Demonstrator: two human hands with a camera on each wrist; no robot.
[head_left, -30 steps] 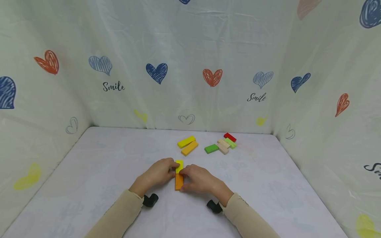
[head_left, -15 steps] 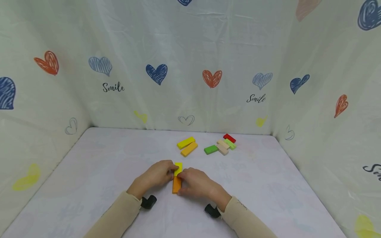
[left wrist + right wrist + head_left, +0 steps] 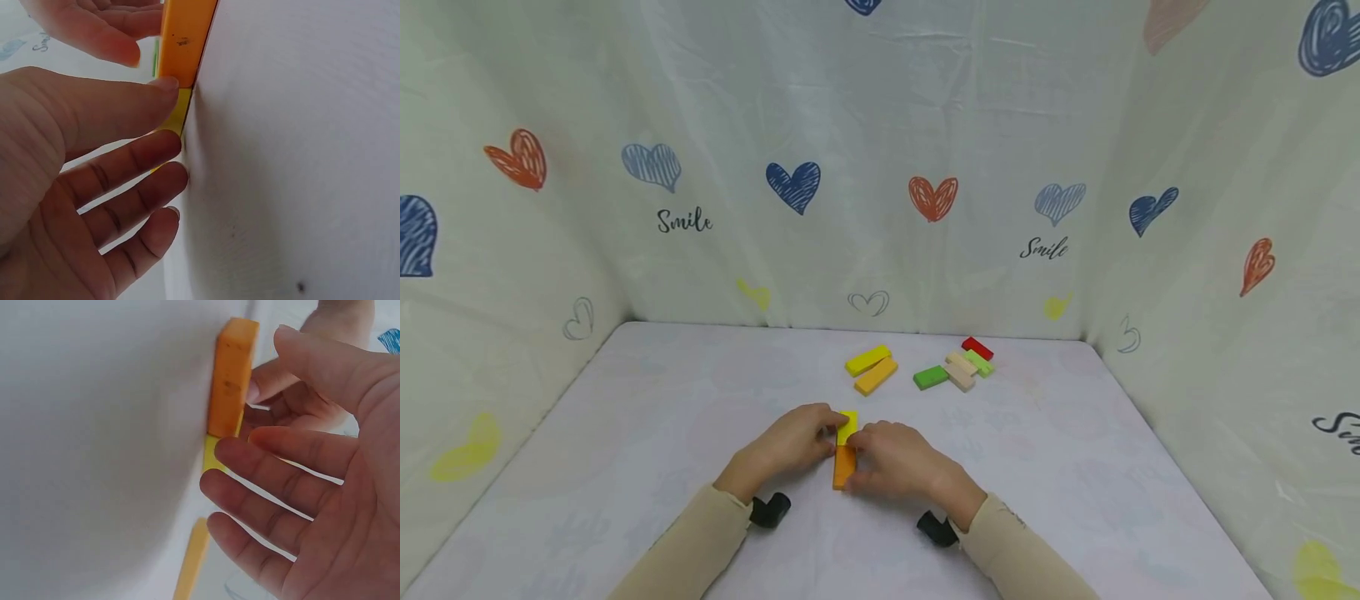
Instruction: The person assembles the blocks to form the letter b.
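Two wooden blocks, one yellow (image 3: pixel 849 425) and one orange (image 3: pixel 843 471), lie end to end in a line on the table, the yellow one farther away. On their left, the left hand (image 3: pixel 795 437) touches the yellow block with its fingertips; its thumb rests near the seam, as the left wrist view shows. From the right, the right hand (image 3: pixel 901 458) reaches over the seam with its index finger. Seen from the right wrist, its thumb stands apart from the orange block (image 3: pixel 232 381), and its other fingers extend loosely beside the pair.
Behind the hands lie another yellow block (image 3: pixel 867 360) and a light orange one (image 3: pixel 876 377). To their right sit a green block (image 3: pixel 931 377), two plain wood blocks (image 3: pixel 960 377), a light green one (image 3: pixel 979 362) and a red one (image 3: pixel 977 347). A printed curtain surrounds the table.
The block pair and both hands have shifted slightly left and nearer in the head view. The right thumb has moved closer to the orange block's near end. Other blocks stay put.
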